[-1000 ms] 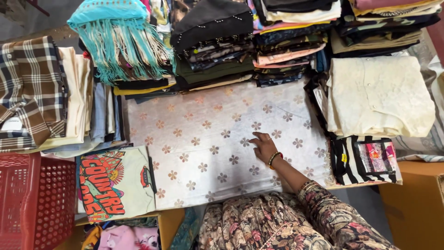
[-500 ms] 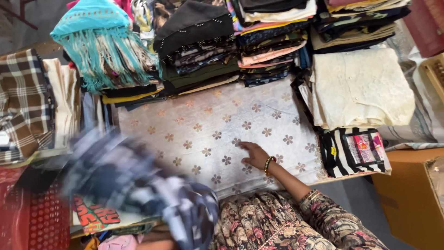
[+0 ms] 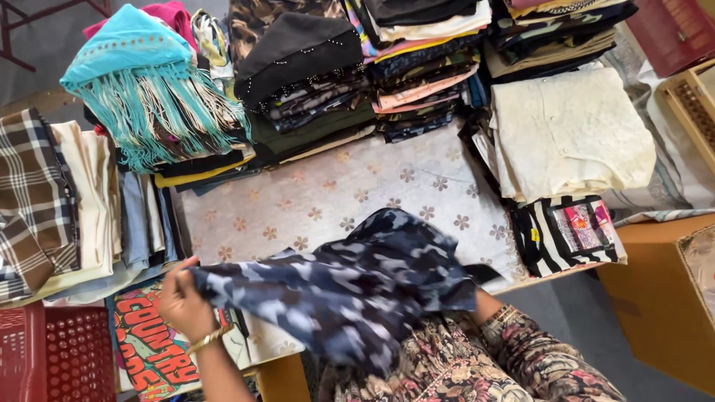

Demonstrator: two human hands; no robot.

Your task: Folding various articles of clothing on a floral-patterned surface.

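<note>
Head view, looking down. Left hand (image 3: 185,299), lower left of the frame, is closed on one edge of a blue camouflage garment (image 3: 350,286), fingers pinching the fabric; a gold bangle (image 3: 208,339) sits on the wrist. The garment hangs spread across the lower centre, above the floral cloth (image 3: 328,197) that covers the table, and reaches toward the right forearm.

Right hand: hidden behind the camouflage fabric. Only the wrist and a patterned sleeve (image 3: 521,357) show at lower right (cannot tell whether the fingers are apart or closed on the cloth).

Surroundings:
- Upper left: turquoise fringed shawl (image 3: 141,82) on top of a stack of folded clothes.
- Far left: brown plaid folded piece (image 3: 33,201), just beside cream and blue folded items.
- Lower left corner: red plastic basket (image 3: 52,357); next to it a printed shirt (image 3: 149,350) with bright lettering, lying under the left wrist.
- Upper centre: dark folded stacks (image 3: 313,67).
- Right: cream embroidered garment (image 3: 570,134); below it a black-and-white striped packaged item (image 3: 566,234).
- Lower right: brown box (image 3: 655,298), off the table edge.
</note>
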